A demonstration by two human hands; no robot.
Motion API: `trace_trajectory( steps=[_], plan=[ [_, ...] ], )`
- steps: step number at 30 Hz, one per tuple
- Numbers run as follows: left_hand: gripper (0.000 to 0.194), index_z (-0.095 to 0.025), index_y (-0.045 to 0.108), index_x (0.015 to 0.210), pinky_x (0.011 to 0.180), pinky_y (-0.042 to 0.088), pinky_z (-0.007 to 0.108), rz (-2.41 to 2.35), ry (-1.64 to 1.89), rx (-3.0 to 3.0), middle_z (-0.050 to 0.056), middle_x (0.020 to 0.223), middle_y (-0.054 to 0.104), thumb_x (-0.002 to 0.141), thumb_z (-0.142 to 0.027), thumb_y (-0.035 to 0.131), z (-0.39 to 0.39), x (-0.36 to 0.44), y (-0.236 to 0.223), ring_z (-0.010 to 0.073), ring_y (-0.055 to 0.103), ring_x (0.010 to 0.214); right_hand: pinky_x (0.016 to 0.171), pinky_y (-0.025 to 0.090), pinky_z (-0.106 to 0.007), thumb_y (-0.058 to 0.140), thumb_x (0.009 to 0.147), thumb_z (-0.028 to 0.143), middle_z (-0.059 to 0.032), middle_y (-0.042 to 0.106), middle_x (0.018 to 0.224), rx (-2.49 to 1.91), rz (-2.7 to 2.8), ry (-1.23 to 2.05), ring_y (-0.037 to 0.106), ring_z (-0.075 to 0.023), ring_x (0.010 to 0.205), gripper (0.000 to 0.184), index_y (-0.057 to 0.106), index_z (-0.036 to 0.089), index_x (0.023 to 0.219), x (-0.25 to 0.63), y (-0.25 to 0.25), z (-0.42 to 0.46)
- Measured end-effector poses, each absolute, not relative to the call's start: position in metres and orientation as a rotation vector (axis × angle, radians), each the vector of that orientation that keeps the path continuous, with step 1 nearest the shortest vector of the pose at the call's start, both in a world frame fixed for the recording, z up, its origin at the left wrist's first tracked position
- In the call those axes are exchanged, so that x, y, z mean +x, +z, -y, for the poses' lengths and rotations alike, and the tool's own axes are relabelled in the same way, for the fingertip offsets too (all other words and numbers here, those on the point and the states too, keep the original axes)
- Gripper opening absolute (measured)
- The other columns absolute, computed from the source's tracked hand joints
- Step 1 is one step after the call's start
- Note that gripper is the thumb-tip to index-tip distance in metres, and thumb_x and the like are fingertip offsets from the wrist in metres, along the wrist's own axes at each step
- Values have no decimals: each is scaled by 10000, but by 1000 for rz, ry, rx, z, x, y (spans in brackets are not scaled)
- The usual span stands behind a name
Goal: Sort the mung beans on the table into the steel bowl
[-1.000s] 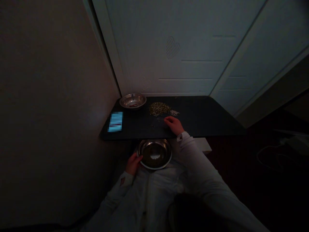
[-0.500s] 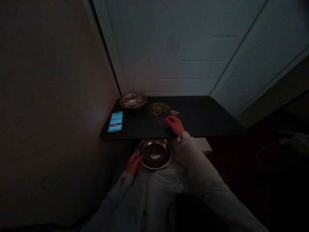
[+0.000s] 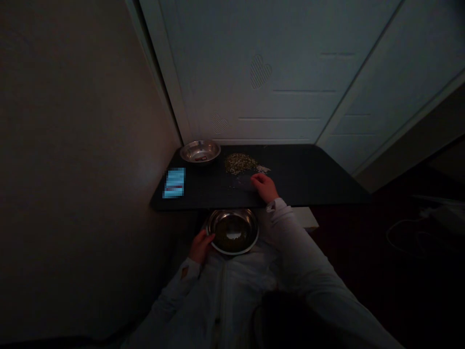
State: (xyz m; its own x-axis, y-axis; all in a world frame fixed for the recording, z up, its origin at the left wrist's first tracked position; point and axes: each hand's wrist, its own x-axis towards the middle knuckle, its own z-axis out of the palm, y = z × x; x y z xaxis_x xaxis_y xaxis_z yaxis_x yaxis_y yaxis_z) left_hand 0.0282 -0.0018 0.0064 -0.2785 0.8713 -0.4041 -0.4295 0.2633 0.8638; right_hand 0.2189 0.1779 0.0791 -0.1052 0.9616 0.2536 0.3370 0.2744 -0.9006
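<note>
My left hand [image 3: 200,246] grips the left rim of a steel bowl [image 3: 253,237], thumb over the edge. The bowl rests at my lap, just below the table's front edge, with a layer of small dark greenish grains [image 3: 225,233] inside. Above the table my right hand [image 3: 264,187] is closed in a pinch; what its fingertips hold is too dim to make out. Left of those fingertips lies a faint see-through patch [image 3: 242,183] with a few pale specks. Just beyond the hand are a heap of mixed grains [image 3: 240,163] and a smaller pile of whitish bits [image 3: 263,169].
A second steel bowl [image 3: 200,152] with a label inside stands at the table's back left. A blurred, lit phone-like rectangle [image 3: 174,183] lies in front of it. The dark table [image 3: 312,177] backs onto a white panelled door [image 3: 290,68]; a wall [image 3: 90,160] rises at left.
My right hand has shifted very slightly to the right. My left hand and the bowl stay where they were.
</note>
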Motion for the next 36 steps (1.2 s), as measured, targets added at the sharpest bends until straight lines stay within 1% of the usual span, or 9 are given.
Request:
trace_trajectory(
  steps=[10,15,20,24,28,33,36],
  plan=[
    [335,-150,597,726,591,428,279,-1295,1355,454,4,636,628,432,-283,687,1,28,7,157,570,612,623,400,-251,490,650,344,6,586,629,-1174,1718,882,532,-113,612,193,544,174,724,215,85,-170],
    [343,-147,606,737,610,426,270,-1287,1377,447,17,677,637,426,-263,693,1,29,10,154,571,641,611,402,-247,497,651,337,2,597,636,-1187,1760,900,542,-113,614,185,543,175,729,214,87,-168],
    [362,-143,607,745,600,426,283,-1287,1359,460,20,657,633,422,-285,692,2,29,11,166,573,632,593,400,-238,488,658,330,3,600,636,-1189,1807,873,536,-105,593,181,547,172,723,213,90,-165],
    [343,-146,607,725,583,423,278,-1307,1357,460,17,647,628,422,-285,690,2,29,10,163,570,620,586,392,-235,484,660,330,4,597,640,-1210,1834,836,534,-107,600,174,548,179,719,212,89,-165],
    [333,-150,608,726,622,420,277,-1288,1368,446,9,652,630,426,-269,690,2,30,11,155,569,635,564,378,-231,478,662,325,7,577,614,-1264,1849,736,514,-104,575,165,550,182,704,211,88,-166],
    [333,-153,603,729,625,419,275,-1282,1399,420,-3,635,625,427,-264,689,3,31,13,149,565,625,561,375,-233,470,663,318,8,557,599,-1340,1771,608,494,-104,566,159,544,179,684,212,89,-167],
    [331,-149,607,733,631,414,270,-1321,1409,466,6,670,633,432,-263,687,4,29,13,156,564,653,578,384,-236,464,671,329,5,560,620,-1293,1751,662,507,-107,587,178,545,175,709,213,88,-168]
  ],
)
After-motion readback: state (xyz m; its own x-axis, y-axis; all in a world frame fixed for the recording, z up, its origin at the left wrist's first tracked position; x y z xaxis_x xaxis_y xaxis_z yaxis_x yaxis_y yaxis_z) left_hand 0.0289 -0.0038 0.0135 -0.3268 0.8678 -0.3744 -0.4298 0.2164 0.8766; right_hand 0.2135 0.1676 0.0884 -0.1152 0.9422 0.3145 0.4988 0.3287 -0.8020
